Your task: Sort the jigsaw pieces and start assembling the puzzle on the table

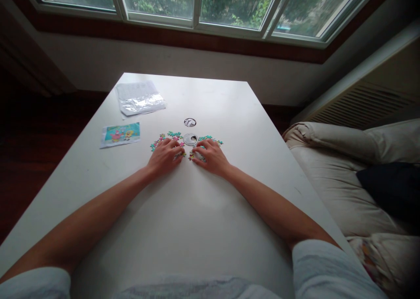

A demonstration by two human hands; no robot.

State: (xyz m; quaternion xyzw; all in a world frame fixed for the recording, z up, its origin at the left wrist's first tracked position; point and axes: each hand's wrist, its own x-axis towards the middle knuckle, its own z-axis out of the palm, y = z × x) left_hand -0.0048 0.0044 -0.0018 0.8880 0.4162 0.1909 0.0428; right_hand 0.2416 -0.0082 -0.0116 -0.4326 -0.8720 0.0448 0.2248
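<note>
Small colourful jigsaw pieces lie in two loose groups on the white table, one group of pieces [175, 134] around my left hand and the other pieces [215, 140] around my right. My left hand [166, 154] rests palm down over its group, fingers curved and apart. Facing it, my right hand [210, 156] lies low over the pieces with its fingers spread and bent. Some pieces show between the two hands; those beneath the palms are hidden. Just beyond the fingertips sits a round, silvery, disc-like object [189, 139]. I cannot make out a firm grip on any single piece.
Farther back lies a second shiny round disc [190, 122]. To the left are a cartoon picture sheet [120, 135] and a clear plastic sleeve with papers [141, 98]. The white table [183, 229] stands near a window; a beige sofa [323, 176] borders its right side.
</note>
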